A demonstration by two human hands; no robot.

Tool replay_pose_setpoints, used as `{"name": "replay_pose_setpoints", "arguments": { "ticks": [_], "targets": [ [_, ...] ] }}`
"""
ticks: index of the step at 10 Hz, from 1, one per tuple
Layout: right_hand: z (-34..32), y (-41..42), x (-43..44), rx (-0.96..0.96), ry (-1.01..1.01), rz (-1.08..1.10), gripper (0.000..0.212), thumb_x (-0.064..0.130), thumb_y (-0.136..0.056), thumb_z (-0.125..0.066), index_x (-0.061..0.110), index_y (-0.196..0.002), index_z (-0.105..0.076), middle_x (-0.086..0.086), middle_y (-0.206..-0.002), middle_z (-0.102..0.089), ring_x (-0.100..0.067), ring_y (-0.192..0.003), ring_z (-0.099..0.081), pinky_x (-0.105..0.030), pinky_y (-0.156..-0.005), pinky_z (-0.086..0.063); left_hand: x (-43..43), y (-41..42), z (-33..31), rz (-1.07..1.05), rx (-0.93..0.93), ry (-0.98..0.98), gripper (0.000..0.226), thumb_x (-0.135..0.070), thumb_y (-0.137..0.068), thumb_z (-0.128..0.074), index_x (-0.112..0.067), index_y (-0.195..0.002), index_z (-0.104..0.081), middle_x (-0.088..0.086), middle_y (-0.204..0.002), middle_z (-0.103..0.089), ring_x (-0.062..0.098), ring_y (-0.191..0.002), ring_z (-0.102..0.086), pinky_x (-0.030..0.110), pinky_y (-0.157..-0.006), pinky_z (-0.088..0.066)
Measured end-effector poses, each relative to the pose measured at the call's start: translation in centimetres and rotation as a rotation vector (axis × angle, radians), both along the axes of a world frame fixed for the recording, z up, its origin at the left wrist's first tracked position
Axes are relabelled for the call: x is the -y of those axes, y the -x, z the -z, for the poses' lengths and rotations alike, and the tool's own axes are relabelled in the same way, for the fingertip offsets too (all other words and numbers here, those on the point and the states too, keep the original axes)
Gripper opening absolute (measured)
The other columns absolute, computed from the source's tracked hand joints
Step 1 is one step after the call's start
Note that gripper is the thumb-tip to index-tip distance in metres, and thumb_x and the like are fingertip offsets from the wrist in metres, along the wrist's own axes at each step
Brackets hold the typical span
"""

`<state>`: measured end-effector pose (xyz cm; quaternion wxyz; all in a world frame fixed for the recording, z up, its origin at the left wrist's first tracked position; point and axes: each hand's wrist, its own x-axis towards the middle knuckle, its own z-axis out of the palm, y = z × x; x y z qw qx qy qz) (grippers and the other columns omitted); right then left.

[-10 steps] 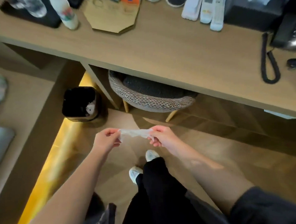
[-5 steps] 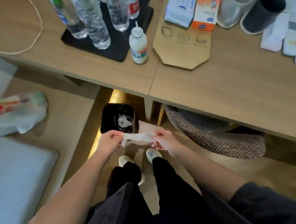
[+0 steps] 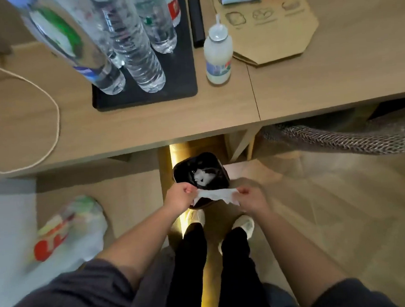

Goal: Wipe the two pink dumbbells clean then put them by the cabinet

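Stretching a wipe [image 3: 216,195] over the bin [image 3: 185,162]
I'm pinching its ends with left hand [image 3: 179,196] and right hand [image 3: 252,197]; releasing both together should drop it inside. No dumbbells are showing.

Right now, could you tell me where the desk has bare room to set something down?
The desk is bare right of its seam, between the cardboard sheet and the front edge, and along the strip before the black tray. Left, the cord loops round bare wood. Crowded: water bottles on the tray, white bottle beside it.
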<state>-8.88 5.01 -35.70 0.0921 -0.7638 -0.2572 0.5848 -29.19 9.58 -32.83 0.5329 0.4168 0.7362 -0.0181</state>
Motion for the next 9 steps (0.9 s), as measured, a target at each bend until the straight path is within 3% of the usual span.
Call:
{"name": "replay_pose_setpoints", "arguments": {
  "ticks": [1,2,3,4,5,6,7,8,9],
  "targets": [
    [3.3,2.3,1.4,0.004,-0.035,0.075,0.006,0.02,-0.091,-0.063,0.02,-0.085,-0.065,-0.001,-0.077,-0.061,-0.022,-0.078,-0.058,-0.028,-0.068,-0.043,0.7,1.3,3.8,-0.014,-0.029,-0.002,0.011,-0.012,-0.091,-0.063,-0.016,-0.086,-0.072,0.005,-0.091,-0.068,0.03,-0.095,-0.067,0.045,-0.089,-0.056],
    [6.8,4.0,2.7,-0.023,-0.032,0.181,0.009,0.021,-0.09,-0.064,0.021,-0.1,-0.066,-0.002,-0.081,-0.065,-0.02,-0.079,-0.061,-0.033,-0.075,-0.051,1.5,1.9,7.9,-0.022,-0.07,-0.021,0.013,-0.011,-0.088,-0.064,-0.021,-0.084,-0.07,0.003,-0.091,-0.068,0.028,-0.095,-0.068,0.045,-0.09,-0.056],
    [10.9,5.1,3.4,-0.039,-0.008,0.276,0.019,0.018,-0.091,-0.062,0.025,-0.108,-0.064,-0.004,-0.086,-0.07,-0.019,-0.08,-0.064,-0.03,-0.076,-0.056,1.8,2.2,11.8,-0.054,-0.111,-0.037,0.02,-0.009,-0.086,-0.065,-0.026,-0.075,-0.066,0.003,-0.092,-0.069,0.029,-0.094,-0.069,0.044,-0.088,-0.058],
    [14.9,6.2,3.4,-0.074,-0.006,0.314,0.015,0.011,-0.092,-0.058,0.023,-0.098,-0.066,-0.002,-0.081,-0.069,-0.012,-0.065,-0.06,-0.014,-0.053,-0.047,1.6,2.7,15.4,-0.069,-0.135,-0.048,0.016,-0.009,-0.087,-0.066,-0.024,-0.081,-0.067,0.004,-0.089,-0.072,0.024,-0.088,-0.071,0.043,-0.085,-0.059],
    [18.0,7.1,3.1,-0.111,-0.027,0.348,0.018,0.006,-0.09,-0.058,0.016,-0.076,-0.064,-0.006,-0.08,-0.066,-0.019,-0.074,-0.062,-0.027,-0.066,-0.052,0.7,2.8,18.2,-0.079,-0.142,-0.057,0.015,-0.008,-0.088,-0.064,-0.021,-0.092,-0.071,0.003,-0.091,-0.074,0.021,-0.088,-0.071,0.041,-0.085,-0.059],
    [20.7,7.6,2.3,-0.239,-0.067,0.338,0.022,0.018,-0.096,-0.06,0.015,-0.118,-0.065,-0.009,-0.11,-0.064,-0.027,-0.105,-0.062,-0.035,-0.09,-0.051,-0.4,3.0,20.8,0.021,-0.125,-0.088,0.027,-0.006,-0.09,-0.063,-0.015,-0.114,-0.07,0.012,-0.116,-0.071,0.032,-0.105,-0.067,0.044,-0.095,-0.054],
    [22.1,8.0,2.6,-0.337,-0.035,0.242,0.057,0.032,-0.1,-0.056,0.016,-0.151,-0.036,-0.001,-0.13,-0.05,-0.015,-0.112,-0.047,-0.029,-0.089,-0.037,-0.6,3.3,22.4,0.17,-0.187,-0.081,0.049,-0.01,-0.093,-0.062,-0.014,-0.14,-0.053,0.009,-0.135,-0.061,0.031,-0.119,-0.06,0.041,-0.102,-0.05],
    [22.5,7.8,4.0,-0.225,-0.046,0.102,0.081,0.037,-0.098,-0.057,0.016,-0.159,-0.01,-0.007,-0.162,-0.027,-0.028,-0.144,-0.031,-0.042,-0.115,-0.032,-0.2,3.6,22.6,0.284,-0.212,-0.038,0.064,-0.018,-0.093,-0.064,-0.018,-0.151,-0.037,0.01,-0.143,-0.051,0.033,-0.127,-0.052,0.038,-0.102,-0.046],
    [19.9,7.1,5.0,0.175,-0.068,-0.285,0.082,0.053,-0.097,-0.044,0.027,-0.159,0.003,-0.004,-0.168,0.0,-0.033,-0.154,0.0,-0.058,-0.122,-0.009,-0.2,3.8,20.3,0.502,-0.286,-0.053,0.071,-0.024,-0.092,-0.064,-0.02,-0.154,-0.03,0.01,-0.158,-0.03,0.035,-0.137,-0.04,0.044,-0.108,-0.042]
  ]
}}
